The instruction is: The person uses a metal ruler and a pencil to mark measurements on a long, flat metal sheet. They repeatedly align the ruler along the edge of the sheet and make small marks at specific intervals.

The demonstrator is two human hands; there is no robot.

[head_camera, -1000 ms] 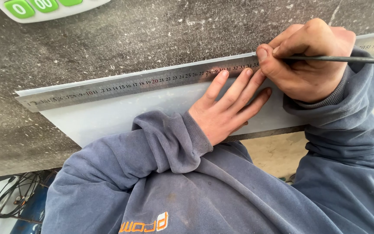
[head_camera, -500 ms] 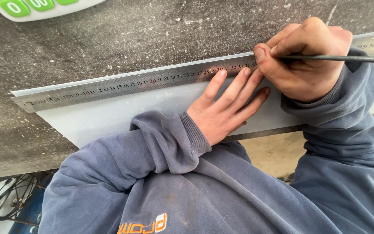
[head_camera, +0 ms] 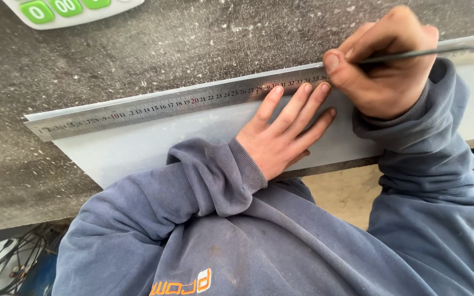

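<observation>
Now, on the grey worktop (head_camera: 138, 60), keep your left hand (head_camera: 283, 134) spread flat on the pale panel (head_camera: 138, 148), pin the steel ruler (head_camera: 154, 107) at its far edge, and let your right hand (head_camera: 385, 63), fingers pinched around the thin scriber (head_camera: 429, 52), trace close.

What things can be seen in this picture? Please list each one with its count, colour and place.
ruler: one, silver metal, lying slantwise across the worktop along the top edge of the sheet.
sheet: one, pale grey-white, flat under the ruler, reaching the near edge of the worktop.
scriber: one, thin dark rod, in the right hand, tip at the ruler's edge.
calculator: one, white with green keys, top left, partly out of view.
worktop: one, dark grey, speckled.
cables: several, dark, on the floor at bottom left.
left hand: flat on the sheet, fingertips on the ruler.
right hand: gripping the scriber.
sleeves: two, blue-grey.
</observation>
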